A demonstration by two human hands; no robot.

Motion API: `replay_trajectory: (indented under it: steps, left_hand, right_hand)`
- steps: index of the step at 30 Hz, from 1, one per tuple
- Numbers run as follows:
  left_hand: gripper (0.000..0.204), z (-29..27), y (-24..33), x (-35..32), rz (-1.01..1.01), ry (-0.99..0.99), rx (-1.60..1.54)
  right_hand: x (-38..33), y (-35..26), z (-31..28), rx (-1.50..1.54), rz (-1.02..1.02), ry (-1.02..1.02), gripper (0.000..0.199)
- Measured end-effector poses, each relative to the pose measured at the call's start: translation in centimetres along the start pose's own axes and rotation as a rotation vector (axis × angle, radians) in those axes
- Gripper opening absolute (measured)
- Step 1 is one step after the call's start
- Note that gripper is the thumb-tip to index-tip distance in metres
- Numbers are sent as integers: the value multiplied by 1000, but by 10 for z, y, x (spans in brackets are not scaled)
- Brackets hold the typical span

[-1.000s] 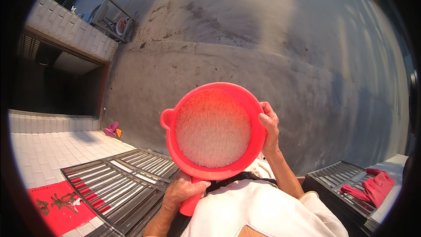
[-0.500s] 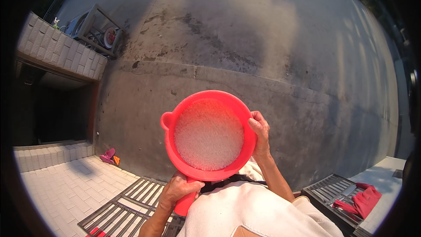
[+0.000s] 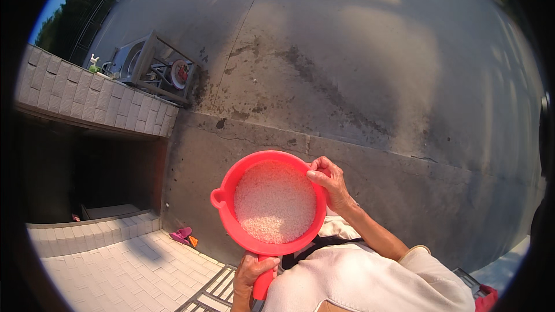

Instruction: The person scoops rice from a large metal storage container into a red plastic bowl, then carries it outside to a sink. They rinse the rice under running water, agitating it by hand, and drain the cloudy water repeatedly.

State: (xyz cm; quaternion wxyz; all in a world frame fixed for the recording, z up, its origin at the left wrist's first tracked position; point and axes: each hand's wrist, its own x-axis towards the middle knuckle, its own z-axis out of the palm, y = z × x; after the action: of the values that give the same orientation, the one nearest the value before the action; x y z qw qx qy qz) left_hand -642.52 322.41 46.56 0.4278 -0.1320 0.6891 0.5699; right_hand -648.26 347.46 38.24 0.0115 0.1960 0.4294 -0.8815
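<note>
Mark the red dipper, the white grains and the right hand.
Red dipper [image 3: 228, 215]: head view, left wall.
White grains [image 3: 275, 203]: head view, middle of the surface.
Right hand [image 3: 333, 185]: head view, near the thumb's base.

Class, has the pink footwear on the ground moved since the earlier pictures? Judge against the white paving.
No: the pink footwear still lies by the same edge of the white paving, shifted neither way. The camera's view moved.

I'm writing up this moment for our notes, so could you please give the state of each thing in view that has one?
Scoop: held, mouth up, containing grains
Grains: loose, white, below the rim
Left hand: closed around the handle
Right hand: gripping the rim
Purple shoes: unworn, on the ground
Ground: partly sunlit, darkly stained
Red cloth: cut off by the picture's edge
</note>
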Motion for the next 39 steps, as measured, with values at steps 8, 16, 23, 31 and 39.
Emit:
replay_trajectory:
  steps: [8,16,23,31,39]
  left_hand:
    - [23,-42,87,68,-102,148,-465]
    - [29,-148,136,181,227,93,-611]
    - [28,-238,271,280,104,-35,-432]
    - [27,-295,373,428,122,-49,-379]
    - [27,-341,456,551,149,127,-540]
  right_hand:
    - [159,-17,74,-169,189,-170,38]
    - [320,-34,151,-154,200,-29,26]
    - [443,-69,199,-110,80,32,25]
    - [624,-85,220,-151,64,5,26]
    - [834,-89,263,-306,233,-180,31]
